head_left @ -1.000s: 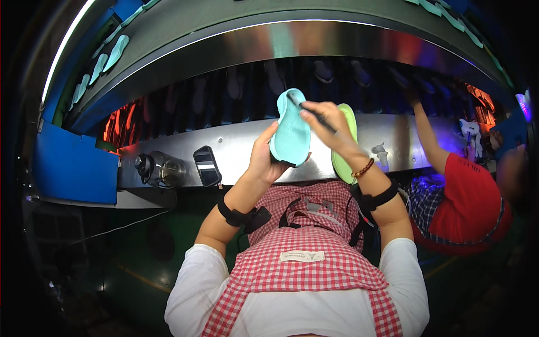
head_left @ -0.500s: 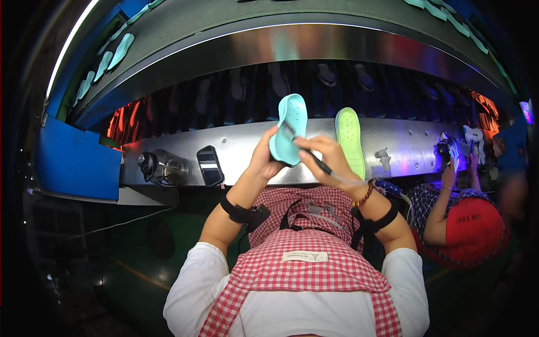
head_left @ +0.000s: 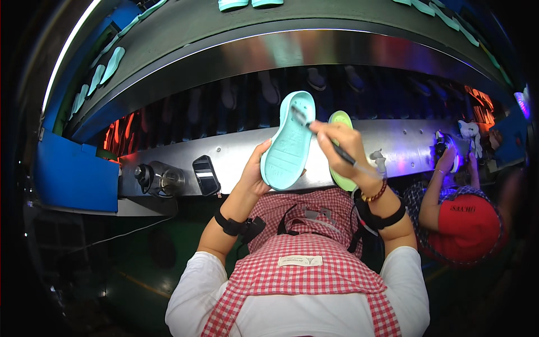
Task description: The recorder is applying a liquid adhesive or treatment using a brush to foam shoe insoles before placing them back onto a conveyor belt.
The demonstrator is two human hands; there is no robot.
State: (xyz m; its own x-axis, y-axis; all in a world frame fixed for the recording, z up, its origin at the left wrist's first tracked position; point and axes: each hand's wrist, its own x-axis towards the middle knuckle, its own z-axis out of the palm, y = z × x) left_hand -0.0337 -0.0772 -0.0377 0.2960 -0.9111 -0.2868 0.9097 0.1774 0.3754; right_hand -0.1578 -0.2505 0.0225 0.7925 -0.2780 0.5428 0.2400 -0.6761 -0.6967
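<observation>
A turquoise shoe sole (head_left: 285,156) is held up over the metal bench, its hollow inner face towards me. My left hand (head_left: 255,172) grips it by its left edge near the wide lower end. Closed round the dark handle of a brush (head_left: 346,156), my right hand (head_left: 340,144) is at the right of the sole. The brush head lies over the upper inner part of the sole, though exact contact is hard to tell. Partly behind my right hand, a lime-green shoe sole (head_left: 342,181) rests on the bench.
The metal bench (head_left: 238,145) carries a clear bottle with a black lid (head_left: 163,178) and a black phone-like device (head_left: 206,175). Beyond, a dark conveyor belt (head_left: 191,29) bears turquoise soles (head_left: 114,64). At right, a co-worker in a red cap (head_left: 469,227) handles a shoe.
The turquoise sole has turned its inner face more towards me and now shows its whole length. The brush head has shifted to its upper part. My right hand has moved right, over the green sole.
</observation>
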